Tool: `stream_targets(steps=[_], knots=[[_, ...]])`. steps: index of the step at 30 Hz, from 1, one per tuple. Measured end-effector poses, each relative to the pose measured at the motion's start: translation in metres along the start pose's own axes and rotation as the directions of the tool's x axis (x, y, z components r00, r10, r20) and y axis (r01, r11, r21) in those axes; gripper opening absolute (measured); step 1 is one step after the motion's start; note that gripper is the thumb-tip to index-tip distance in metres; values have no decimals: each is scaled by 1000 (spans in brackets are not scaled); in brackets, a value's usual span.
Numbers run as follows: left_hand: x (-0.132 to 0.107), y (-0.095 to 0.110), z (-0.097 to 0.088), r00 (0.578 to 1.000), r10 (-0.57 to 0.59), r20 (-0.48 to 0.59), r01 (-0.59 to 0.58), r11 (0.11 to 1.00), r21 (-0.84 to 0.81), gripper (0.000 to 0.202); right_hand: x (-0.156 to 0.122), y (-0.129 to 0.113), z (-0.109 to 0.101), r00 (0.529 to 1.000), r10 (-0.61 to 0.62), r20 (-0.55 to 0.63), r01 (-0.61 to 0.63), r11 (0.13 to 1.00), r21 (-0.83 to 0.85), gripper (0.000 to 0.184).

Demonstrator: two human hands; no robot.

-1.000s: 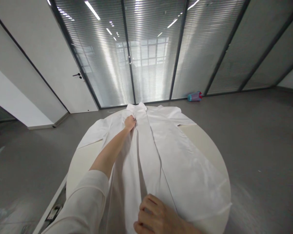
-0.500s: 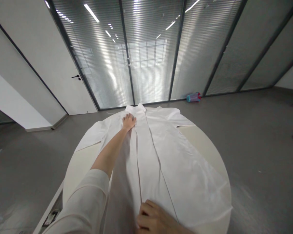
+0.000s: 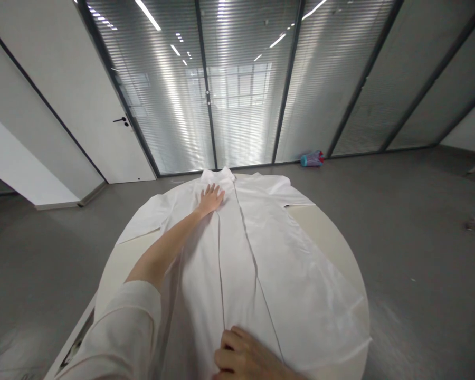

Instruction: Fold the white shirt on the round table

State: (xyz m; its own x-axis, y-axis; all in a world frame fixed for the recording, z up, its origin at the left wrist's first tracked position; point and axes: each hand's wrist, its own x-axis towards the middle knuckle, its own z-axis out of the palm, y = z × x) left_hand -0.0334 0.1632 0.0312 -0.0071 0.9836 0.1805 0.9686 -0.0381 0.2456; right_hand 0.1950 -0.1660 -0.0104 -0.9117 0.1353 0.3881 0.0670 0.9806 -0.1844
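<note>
My left hand (image 3: 211, 199) presses flat, fingers spread, beside the collar (image 3: 219, 176); my right hand (image 3: 243, 357) clamps the near front edge (image 3: 220, 279); the shirt (image 3: 301, 279) lies under both, lengthwise between them.

I observed the main light entering through the blinds (image 3: 241, 134); strip lights (image 3: 148, 15) glared in the upper glass (image 3: 249, 42). The floor (image 3: 404, 221) read dim. The white shirt (image 3: 301, 274) bore soft shadow. Wide-angle distortion slanted the outer frames (image 3: 362, 79).
</note>
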Motion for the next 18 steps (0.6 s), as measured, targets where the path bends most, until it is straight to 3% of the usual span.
stream_targets(steps=[2,4,6,11,15,18], knots=[[-24,13,1,982,190,-18,-190,982,-4,51,0,1,4,1000,9,-8,-10,1000,-11,30],[-47,22,4,916,400,-11,-400,916,-2,48,-1,1,9,1000,16,-18,-16,1000,-8,31],[-62,27,8,866,499,22,-499,866,6,48,-2,1,12,1000,13,-21,-13,1000,16,29],[-67,28,16,880,453,144,-461,887,24,53,-4,-2,7,1000,10,-8,-9,997,77,23],[-64,32,11,883,444,153,-454,891,33,51,0,-7,-11,1000,8,-11,-7,998,68,28],[-83,43,0,865,495,88,-496,868,-6,47,4,-10,-28,986,22,-168,-1,992,122,28]])
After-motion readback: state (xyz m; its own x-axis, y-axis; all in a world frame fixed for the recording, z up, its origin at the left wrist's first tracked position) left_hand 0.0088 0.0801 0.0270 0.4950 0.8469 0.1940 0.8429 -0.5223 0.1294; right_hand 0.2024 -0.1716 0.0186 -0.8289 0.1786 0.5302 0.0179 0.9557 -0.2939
